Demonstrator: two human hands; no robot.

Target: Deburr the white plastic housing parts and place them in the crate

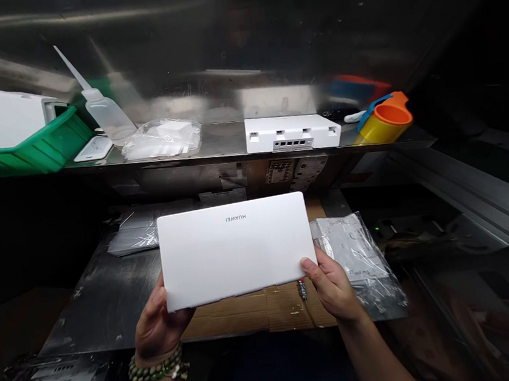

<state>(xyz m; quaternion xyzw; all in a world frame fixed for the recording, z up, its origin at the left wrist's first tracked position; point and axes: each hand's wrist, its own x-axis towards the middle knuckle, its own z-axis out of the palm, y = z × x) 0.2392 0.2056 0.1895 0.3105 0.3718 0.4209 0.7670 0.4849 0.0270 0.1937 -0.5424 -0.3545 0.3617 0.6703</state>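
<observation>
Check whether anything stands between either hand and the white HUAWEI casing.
Nothing visible does: the left hand holds the white HUAWEI casing at its near left corner, and the right hand grips its near right corner, thumb on top. The casing's underside is hidden.

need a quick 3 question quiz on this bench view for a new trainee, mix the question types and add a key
1. True or false: the left hand and the right hand both hold the white casing.
2. Which of these sits farthest left along the shelf? (a) green bin (b) squeeze bottle (c) white box with ports
3. Fill in: the name printed on the casing, upside down in this view, reads ____.

Key: 1. True; 2. a; 3. HUAWEI
</observation>
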